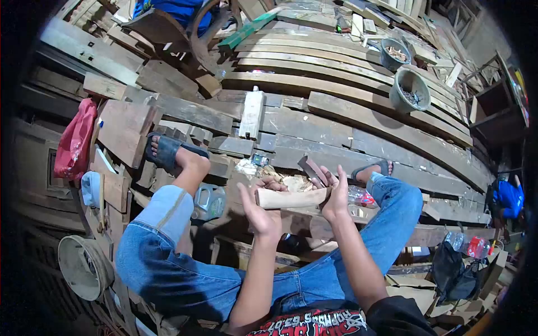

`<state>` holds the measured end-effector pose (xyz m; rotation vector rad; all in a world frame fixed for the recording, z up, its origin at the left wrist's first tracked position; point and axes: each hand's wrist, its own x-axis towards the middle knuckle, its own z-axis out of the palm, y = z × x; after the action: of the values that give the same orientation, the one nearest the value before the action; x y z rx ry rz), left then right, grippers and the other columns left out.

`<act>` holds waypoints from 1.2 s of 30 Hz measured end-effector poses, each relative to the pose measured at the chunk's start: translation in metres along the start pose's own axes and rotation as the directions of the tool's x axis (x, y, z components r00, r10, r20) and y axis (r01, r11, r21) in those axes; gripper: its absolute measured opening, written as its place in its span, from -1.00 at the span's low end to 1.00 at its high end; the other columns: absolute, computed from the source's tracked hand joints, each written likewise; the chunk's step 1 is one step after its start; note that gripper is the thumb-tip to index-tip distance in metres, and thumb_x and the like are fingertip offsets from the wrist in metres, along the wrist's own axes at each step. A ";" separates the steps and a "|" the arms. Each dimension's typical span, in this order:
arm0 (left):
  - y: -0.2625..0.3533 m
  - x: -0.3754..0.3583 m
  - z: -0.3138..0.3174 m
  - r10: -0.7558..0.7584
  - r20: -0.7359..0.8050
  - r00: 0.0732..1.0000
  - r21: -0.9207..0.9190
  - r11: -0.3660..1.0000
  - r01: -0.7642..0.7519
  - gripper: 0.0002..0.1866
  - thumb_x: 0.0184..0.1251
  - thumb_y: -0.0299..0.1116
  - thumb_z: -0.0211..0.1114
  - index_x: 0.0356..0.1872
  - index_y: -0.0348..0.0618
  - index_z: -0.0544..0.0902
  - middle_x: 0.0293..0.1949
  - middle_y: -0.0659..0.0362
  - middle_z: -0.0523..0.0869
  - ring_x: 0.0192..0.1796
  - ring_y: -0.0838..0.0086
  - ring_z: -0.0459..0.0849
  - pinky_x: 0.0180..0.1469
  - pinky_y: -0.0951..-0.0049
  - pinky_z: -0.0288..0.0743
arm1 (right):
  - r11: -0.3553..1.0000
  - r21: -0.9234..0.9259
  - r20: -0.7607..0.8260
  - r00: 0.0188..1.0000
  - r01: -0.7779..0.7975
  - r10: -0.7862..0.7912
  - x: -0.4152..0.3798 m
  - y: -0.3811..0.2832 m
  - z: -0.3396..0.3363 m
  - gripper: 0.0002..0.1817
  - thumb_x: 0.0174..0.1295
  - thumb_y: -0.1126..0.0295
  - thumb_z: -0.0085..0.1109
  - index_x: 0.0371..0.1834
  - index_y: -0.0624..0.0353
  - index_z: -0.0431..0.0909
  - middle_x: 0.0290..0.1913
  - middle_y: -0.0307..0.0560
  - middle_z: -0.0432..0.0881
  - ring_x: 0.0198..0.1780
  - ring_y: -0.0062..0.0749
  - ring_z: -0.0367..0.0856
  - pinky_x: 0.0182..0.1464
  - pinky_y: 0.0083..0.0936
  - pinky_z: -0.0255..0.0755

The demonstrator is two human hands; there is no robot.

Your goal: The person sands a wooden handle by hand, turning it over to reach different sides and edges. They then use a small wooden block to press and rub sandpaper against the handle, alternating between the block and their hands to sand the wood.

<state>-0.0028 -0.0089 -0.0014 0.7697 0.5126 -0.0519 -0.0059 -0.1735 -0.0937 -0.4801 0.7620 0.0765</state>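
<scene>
A smooth, pale carved piece of wood [291, 199] lies crosswise between my two hands, over my lap. My left hand [260, 210] cradles its wider left end, thumb raised and fingers curled behind. At the narrower right end, my right hand [336, 196] has the wood against its palm, with fingers pointing up. A dark reddish-brown flat strip [312, 169] slants up beside the right fingers; cannot tell whether they grip it. Behind the wood, shavings and offcuts [295, 182] are heaped on the planks.
Long planks [358, 148] form the floor ahead. A whitish wooden block [251, 115] stands past the shavings. Two buckets [409, 92] [395, 54] sit at the back right. A clear plastic jug [209, 201] is beside my left leg, a bottle [361, 196] near my right foot.
</scene>
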 end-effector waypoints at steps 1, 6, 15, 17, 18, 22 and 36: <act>0.001 0.002 -0.002 0.002 -0.003 1.000 0.005 1.000 -0.002 -0.36 0.61 0.24 -0.10 -0.11 -0.24 0.56 -0.35 0.14 0.61 -0.21 0.32 0.67 0.01 0.28 0.57 | 1.000 -0.006 0.007 1.000 -0.004 0.004 -0.001 0.000 0.003 -0.35 0.38 -0.25 0.10 0.14 0.15 0.54 0.01 -0.19 0.63 -0.11 -0.34 0.65 -0.08 -0.40 0.56; -0.014 0.008 -0.011 0.240 0.070 0.968 0.607 0.760 -0.232 -0.83 0.39 -0.38 0.38 -0.14 -0.21 0.61 -0.25 0.17 0.68 -0.18 0.50 0.64 0.01 0.45 0.52 | 0.975 0.217 -0.150 0.989 0.044 -0.011 -0.011 -0.011 0.000 -0.45 0.31 -0.18 0.18 0.08 0.06 0.56 -0.10 -0.30 0.61 -0.11 -0.50 0.57 -0.15 -0.43 0.52; -0.009 -0.013 0.007 -0.043 0.075 0.996 0.927 0.372 -0.053 -0.42 0.06 -0.12 0.65 -0.01 -0.28 0.62 -0.15 -0.07 0.76 -0.13 0.35 0.75 -0.09 0.32 0.61 | 0.870 0.473 0.023 0.985 0.142 -0.173 -0.023 -0.061 -0.009 -0.50 0.31 -0.17 0.19 -0.44 0.07 0.57 -0.44 -0.32 0.63 -0.70 -0.61 0.22 -0.56 -0.57 0.17; -0.015 -0.009 -0.003 -0.015 0.166 0.986 0.918 0.366 -0.149 -0.39 0.07 -0.19 0.66 0.06 -0.29 0.58 -0.16 -0.01 0.76 -0.19 0.40 0.75 -0.12 0.38 0.63 | 0.871 0.433 -0.073 0.972 0.233 -0.224 -0.031 -0.064 0.000 -0.49 0.30 -0.18 0.20 -0.48 0.08 0.55 -0.50 -0.33 0.58 -0.71 -0.63 0.21 -0.56 -0.58 0.15; -0.017 -0.010 -0.001 0.006 0.205 0.979 0.912 0.362 -0.193 -0.38 0.07 -0.23 0.66 0.09 -0.29 0.56 -0.17 0.02 0.76 -0.22 0.43 0.74 -0.14 0.41 0.64 | 0.869 0.449 -0.048 0.977 0.208 -0.209 -0.030 -0.065 -0.002 -0.49 0.29 -0.18 0.21 -0.48 0.06 0.55 -0.52 -0.35 0.54 -0.71 -0.64 0.20 -0.56 -0.59 0.15; -0.012 -0.020 0.010 0.049 0.278 0.959 0.882 0.381 -0.275 -0.48 0.21 -0.16 0.57 0.05 -0.26 0.57 -0.16 0.01 0.74 -0.09 0.38 0.73 -0.03 0.33 0.61 | 0.858 0.461 -0.047 0.972 0.224 -0.229 -0.030 -0.065 -0.005 -0.51 0.31 -0.20 0.21 -0.40 0.03 0.63 -0.48 -0.35 0.54 -0.69 -0.66 0.20 -0.54 -0.59 0.17; -0.017 -0.011 0.004 -0.228 0.214 0.950 0.312 0.937 0.155 -0.33 0.67 0.23 -0.34 0.30 -0.13 0.44 0.16 -0.19 0.68 0.24 0.16 0.65 0.26 0.09 0.51 | 0.897 0.394 -0.042 0.979 0.201 -0.201 -0.014 -0.048 -0.006 -0.59 0.28 -0.13 0.30 -0.40 -0.04 0.55 -0.51 -0.39 0.51 -0.69 -0.73 0.17 -0.60 -0.66 0.16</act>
<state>-0.0147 -0.0255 -0.0045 0.9840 0.3433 -0.4109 -0.0083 -0.2177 -0.0692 -0.1680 0.7016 -0.2690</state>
